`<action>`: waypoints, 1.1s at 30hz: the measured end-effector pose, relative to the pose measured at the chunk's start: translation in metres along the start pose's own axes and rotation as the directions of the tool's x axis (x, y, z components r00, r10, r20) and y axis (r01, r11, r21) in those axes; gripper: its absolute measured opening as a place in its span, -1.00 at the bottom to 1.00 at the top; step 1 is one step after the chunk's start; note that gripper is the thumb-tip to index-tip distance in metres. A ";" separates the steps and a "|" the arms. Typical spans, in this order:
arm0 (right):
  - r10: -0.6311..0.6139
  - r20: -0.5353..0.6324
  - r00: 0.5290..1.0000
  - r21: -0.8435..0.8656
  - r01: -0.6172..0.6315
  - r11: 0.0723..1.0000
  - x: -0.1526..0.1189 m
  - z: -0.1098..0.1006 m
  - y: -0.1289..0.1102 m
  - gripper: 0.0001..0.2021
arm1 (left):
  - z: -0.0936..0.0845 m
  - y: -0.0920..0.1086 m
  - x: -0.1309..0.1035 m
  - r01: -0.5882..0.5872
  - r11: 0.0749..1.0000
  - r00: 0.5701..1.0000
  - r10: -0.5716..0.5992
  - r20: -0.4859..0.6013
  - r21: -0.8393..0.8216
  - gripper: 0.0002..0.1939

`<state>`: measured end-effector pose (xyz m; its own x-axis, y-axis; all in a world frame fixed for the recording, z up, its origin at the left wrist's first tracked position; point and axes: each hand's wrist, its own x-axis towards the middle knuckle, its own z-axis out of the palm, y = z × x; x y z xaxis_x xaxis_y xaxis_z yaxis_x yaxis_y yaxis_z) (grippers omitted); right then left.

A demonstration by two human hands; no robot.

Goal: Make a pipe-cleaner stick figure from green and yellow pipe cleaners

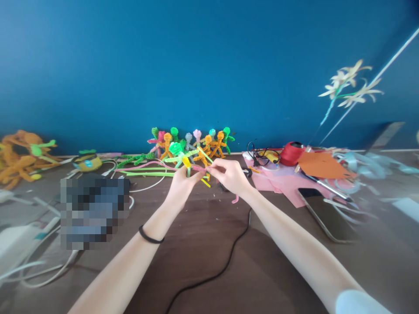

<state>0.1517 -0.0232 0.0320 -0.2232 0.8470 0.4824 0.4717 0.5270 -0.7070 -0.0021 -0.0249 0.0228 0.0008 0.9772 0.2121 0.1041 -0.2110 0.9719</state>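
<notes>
Pinching a pink fuzzy stem point(198, 168) between left hand point(183, 185) and right hand point(231, 174), with the fingertips of both closed on it and close together, low over the far part of the desk point(203, 253); too small to tell whether twisted or merely bent there; seen below the right hand, a pink end point(235, 199), perhaps of the same stem; just beyond the left hand, a green-headed figure point(176, 148), impossible to tell as held or standing free; near the blue wall point(203, 65), a row of fuzzy figures point(208, 140) with orange, green, pink and grey heads.

Part-way along, by the look of it; plenty shaped already, judging by that row; apparently not yet formed into anything complete at the fingertips; to the left, lying loose and seemingly unworked, some green stems point(147, 174) and a pink strip point(153, 163); impossible to say how many of these count as work left.
</notes>
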 end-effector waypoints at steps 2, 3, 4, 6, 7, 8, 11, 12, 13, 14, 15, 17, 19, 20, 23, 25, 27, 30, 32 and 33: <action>0.028 0.017 0.999 0.033 -0.028 0.999 0.000 0.000 -0.001 -0.76 | 0.000 0.002 0.000 0.014 1.000 1.000 -0.015 0.024 0.021 -0.83; 0.040 0.028 0.999 0.047 -0.041 0.998 -0.001 0.000 -0.002 -0.76 | 0.000 0.002 0.000 0.013 0.999 0.999 -0.014 0.030 0.037 -0.83; 0.052 0.041 0.998 0.061 -0.055 0.997 0.000 -0.001 -0.003 -0.76 | -0.001 0.003 0.001 0.004 0.999 1.000 -0.006 0.028 0.052 -0.83; 0.079 0.085 0.993 0.092 -0.087 0.992 0.000 -0.002 -0.003 -0.75 | -0.002 0.003 0.001 -0.021 0.997 0.999 0.019 0.026 0.077 -0.83; 0.093 0.113 0.989 0.112 -0.106 0.988 0.001 -0.003 -0.002 -0.75 | -0.003 0.003 0.002 -0.034 0.996 0.999 0.032 0.023 0.083 -0.84; 0.105 0.142 0.984 0.136 -0.124 0.983 0.001 -0.004 -0.001 -0.74 | -0.003 0.004 0.002 -0.044 0.995 0.999 0.042 0.024 0.087 -0.84; 0.117 0.204 0.972 0.233 -0.164 0.958 0.003 -0.005 0.005 -0.71 | -0.006 0.006 0.004 -0.081 0.991 0.996 0.076 0.048 0.104 -0.84; 0.115 0.212 0.970 0.267 -0.171 0.948 0.003 -0.005 0.007 -0.71 | -0.007 0.008 0.005 -0.094 0.989 0.994 0.087 0.062 0.111 -0.85; 0.111 0.217 0.970 0.297 -0.174 0.939 0.003 -0.004 0.008 -0.71 | -0.008 0.009 0.005 -0.104 0.987 0.992 0.095 0.080 0.119 -0.85; 0.109 0.220 0.969 0.322 -0.178 0.930 0.004 -0.004 0.009 -0.72 | -0.009 0.010 0.005 -0.111 0.986 0.990 0.099 0.099 0.127 -0.85; 0.110 0.223 0.969 0.341 -0.183 0.922 0.004 -0.004 0.010 -0.72 | -0.010 0.011 0.006 -0.116 0.984 0.988 0.100 0.114 0.135 -0.84; 0.114 0.229 0.967 0.366 -0.194 0.910 0.004 -0.003 0.010 -0.73 | -0.011 0.011 0.006 -0.116 0.982 0.986 0.095 0.140 0.148 -0.82; 0.117 0.235 0.965 0.382 -0.202 0.902 0.005 -0.003 0.009 -0.74 | -0.012 0.011 0.006 -0.113 0.983 0.985 0.092 0.146 0.146 -0.80; 0.117 0.236 0.965 0.390 -0.204 0.898 0.005 -0.003 0.008 -0.73 | -0.012 0.011 0.006 -0.113 0.984 0.985 0.093 0.144 0.137 -0.80; 0.121 0.248 0.961 0.416 -0.219 0.883 0.005 -0.004 0.005 -0.70 | -0.012 0.011 0.005 -0.113 0.989 0.986 0.101 0.133 0.093 -0.80; 0.135 0.270 0.953 0.435 -0.246 0.866 0.005 -0.004 0.003 -0.67 | -0.011 0.013 0.003 -0.104 0.994 0.986 0.098 0.133 0.041 -0.80; 0.154 0.315 0.936 0.461 -0.293 0.837 0.005 -0.005 0.002 -0.64 | -0.011 0.016 0.002 -0.078 0.997 0.987 0.081 0.142 -0.026 -0.80; 0.151 0.421 0.894 0.541 -0.381 0.750 0.004 -0.004 0.003 -0.64 | -0.011 0.019 0.000 -0.031 0.992 0.983 0.053 0.176 -0.124 -0.80; 0.120 0.497 0.860 0.602 -0.441 0.666 0.003 -0.004 0.004 -0.65 | -0.011 0.020 -0.001 -0.008 0.986 0.980 0.041 0.197 -0.167 -0.79; 0.097 0.532 0.841 0.625 -0.467 0.625 0.002 -0.004 0.005 -0.66 | -0.011 0.020 -0.001 0.001 0.982 0.979 0.037 0.203 -0.186 -0.78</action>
<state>0.1569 -0.0189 0.0317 -0.5958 0.8007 0.0620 -0.1336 -0.0227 -0.9908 -0.0108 -0.0305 0.0432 0.2063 0.9527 0.2233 -0.0831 -0.2103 0.9741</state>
